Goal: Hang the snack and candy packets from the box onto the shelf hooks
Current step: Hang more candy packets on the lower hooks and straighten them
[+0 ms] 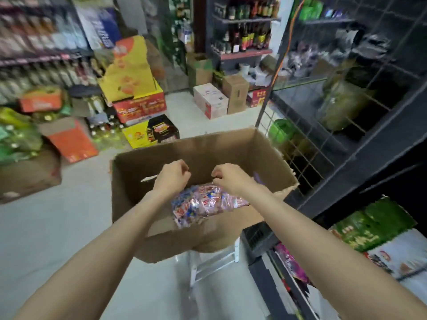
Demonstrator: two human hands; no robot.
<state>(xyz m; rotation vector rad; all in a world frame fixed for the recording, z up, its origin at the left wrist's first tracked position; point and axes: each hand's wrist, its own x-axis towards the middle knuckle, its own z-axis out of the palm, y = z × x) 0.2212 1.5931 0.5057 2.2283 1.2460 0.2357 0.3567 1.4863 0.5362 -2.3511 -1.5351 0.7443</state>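
Both arms reach down into an open cardboard box (231, 146) propped on a white stool (208, 264) in a shop aisle, raised to a height that spares the person bending to the floor. The left hand (172, 175) and right hand (227, 177) hover side by side above a candy packet (203, 204), a clear bag of red, white and blue sweets lying across the near side of the box floor. The fingers of both hands are curled inward; the right hand's appear to pinch the top edge of the packet, though blur makes the contact uncertain, while whether the left hand's curled fingers hold anything cannot be told. The paired, knuckles-up pose suggests a two-handed lift by the header strip, the part that would slide over a hook. The box stands just beside a black wire-grid shelf (346, 100) on the right, close enough that a packet could be carried across in one short swing. A green packet (280, 130) sits behind that grid. Cartons, among them a yellow box (131, 75), crowd the floor on the left and at the back, and bottles (249, 38) line the far shelves. Judging by the scene, the packet is not yet hung and the pick-up is the step in hand.
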